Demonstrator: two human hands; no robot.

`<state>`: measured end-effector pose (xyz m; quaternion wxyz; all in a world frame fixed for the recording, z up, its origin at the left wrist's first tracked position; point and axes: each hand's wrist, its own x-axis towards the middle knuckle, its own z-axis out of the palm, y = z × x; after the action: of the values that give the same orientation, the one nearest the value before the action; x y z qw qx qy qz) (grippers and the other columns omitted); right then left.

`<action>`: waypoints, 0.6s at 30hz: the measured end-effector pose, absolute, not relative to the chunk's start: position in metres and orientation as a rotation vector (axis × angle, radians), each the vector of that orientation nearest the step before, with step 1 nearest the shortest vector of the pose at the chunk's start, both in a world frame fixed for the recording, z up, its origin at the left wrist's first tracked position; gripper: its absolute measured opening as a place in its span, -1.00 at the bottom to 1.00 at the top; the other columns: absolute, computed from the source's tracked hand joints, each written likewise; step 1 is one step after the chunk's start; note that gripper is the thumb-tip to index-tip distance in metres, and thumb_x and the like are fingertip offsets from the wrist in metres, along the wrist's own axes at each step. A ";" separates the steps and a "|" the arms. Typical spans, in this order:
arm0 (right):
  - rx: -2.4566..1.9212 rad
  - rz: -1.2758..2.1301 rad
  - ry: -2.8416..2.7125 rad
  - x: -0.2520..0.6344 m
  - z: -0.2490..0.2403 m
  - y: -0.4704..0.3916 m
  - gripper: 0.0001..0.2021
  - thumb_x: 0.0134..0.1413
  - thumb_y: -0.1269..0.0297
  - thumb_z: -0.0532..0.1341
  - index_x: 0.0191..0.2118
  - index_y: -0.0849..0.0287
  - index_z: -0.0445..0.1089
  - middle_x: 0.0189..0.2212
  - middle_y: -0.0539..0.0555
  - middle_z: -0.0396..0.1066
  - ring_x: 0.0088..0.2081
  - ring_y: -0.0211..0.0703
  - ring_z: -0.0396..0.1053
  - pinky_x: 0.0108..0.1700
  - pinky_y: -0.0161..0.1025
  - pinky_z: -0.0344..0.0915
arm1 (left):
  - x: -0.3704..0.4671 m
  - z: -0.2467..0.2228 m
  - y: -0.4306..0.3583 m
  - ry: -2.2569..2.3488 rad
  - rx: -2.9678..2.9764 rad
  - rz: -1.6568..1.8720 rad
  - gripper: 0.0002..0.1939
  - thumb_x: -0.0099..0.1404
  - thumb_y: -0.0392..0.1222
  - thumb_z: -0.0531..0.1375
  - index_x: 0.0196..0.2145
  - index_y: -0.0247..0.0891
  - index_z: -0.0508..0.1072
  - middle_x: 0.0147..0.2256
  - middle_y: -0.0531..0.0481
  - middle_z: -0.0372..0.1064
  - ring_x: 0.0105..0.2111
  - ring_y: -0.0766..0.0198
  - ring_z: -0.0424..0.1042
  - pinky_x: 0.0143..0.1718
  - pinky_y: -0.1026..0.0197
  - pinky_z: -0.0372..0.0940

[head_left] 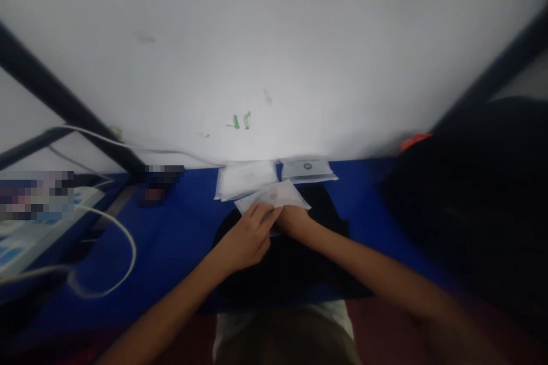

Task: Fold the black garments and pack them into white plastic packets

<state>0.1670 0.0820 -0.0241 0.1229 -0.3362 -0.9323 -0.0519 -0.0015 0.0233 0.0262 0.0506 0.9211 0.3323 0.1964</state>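
Nearest me, my left hand and right hand meet over a black folded cloth on the blue table. Both pinch the near edge of a clear flat plastic packet, fingers closed on it, the right partly tucked under. I judge the work is only partly through: just beyond my fingertips lie a white flat packet and, right of it, a second clear packet with a dark round mark, untouched. Well left, a white cable loops.
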 end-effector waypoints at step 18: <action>-0.446 -0.471 -2.609 0.171 0.011 0.025 -0.81 0.30 0.46 0.04 -0.26 0.27 0.39 -0.39 0.10 0.38 -0.37 -0.13 0.27 -0.34 -0.17 0.13 | -0.019 -0.020 0.007 1.273 1.482 0.986 -0.64 0.39 -0.02 0.08 0.08 -0.19 0.23 -0.47 0.18 0.20 -0.54 0.37 0.20 -0.45 0.33 0.18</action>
<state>0.1709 0.0246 0.0113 0.2247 -0.1615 -0.9457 -0.1706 -0.0188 0.0072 -0.0199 0.4587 0.6019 0.5168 0.4003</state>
